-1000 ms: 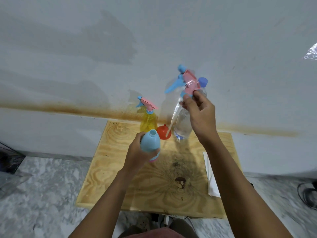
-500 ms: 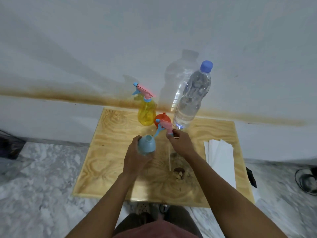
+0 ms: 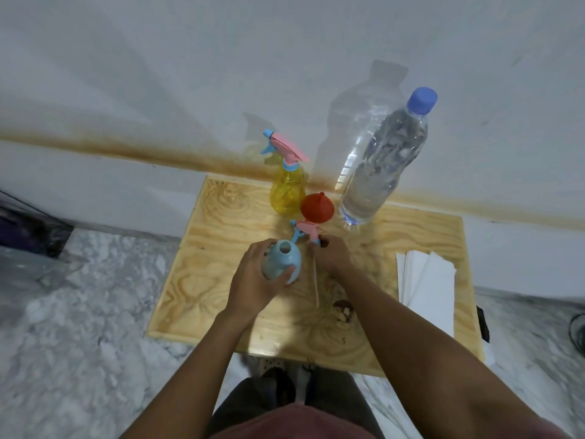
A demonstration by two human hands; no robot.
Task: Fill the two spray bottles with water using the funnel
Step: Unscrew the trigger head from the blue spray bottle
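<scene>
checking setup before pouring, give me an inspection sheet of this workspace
surface: plywood board, dark stain near front
job's things: blue spray bottle open-necked; spray head off, beside it; yellow spray bottle closed; red funnel inverted; water bottle capped
clutter: white paper sheets, right edge
hands: left hand grips blue spray bottle; right hand pinches spray head
cables: dark cable, far right edge
surroundings: white wall with brown streak, marble floor

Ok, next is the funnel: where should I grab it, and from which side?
Pinch the funnel by its narrow spout, coming from above. It seems to stand mouth down, spout up, and the yellow bottle and water bottle crowd its sides. The right hand is nearest, once it lets go of the spray head.
</scene>
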